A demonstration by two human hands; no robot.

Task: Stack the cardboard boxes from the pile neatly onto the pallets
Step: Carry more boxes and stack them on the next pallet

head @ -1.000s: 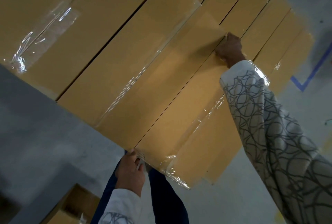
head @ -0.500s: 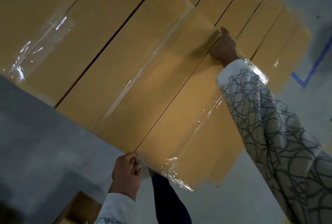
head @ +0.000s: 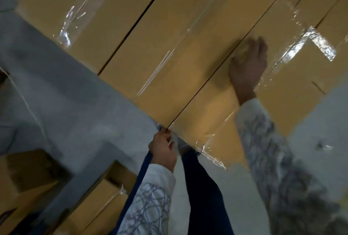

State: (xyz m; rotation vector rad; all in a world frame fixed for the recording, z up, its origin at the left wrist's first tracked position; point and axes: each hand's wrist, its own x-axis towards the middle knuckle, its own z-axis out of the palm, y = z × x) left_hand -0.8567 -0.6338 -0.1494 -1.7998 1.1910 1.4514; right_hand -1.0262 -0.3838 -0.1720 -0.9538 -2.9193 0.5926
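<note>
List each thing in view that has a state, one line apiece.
held box, taped shut, lying flat beside its neighbour.
neighbouring box, taped shut, lying flat.
right hand, laid flat and open on the held box's top.
left hand, grips the held box's near corner.
floor box, taped, too blurred for more.

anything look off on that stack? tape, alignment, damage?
Only tape. Loose crinkled tape hangs off the near end of the box under the right hand. Another wrinkled strip lies crosswise at upper right. Rows look parallel, no crushing visible, but the frame is blurry.
</note>
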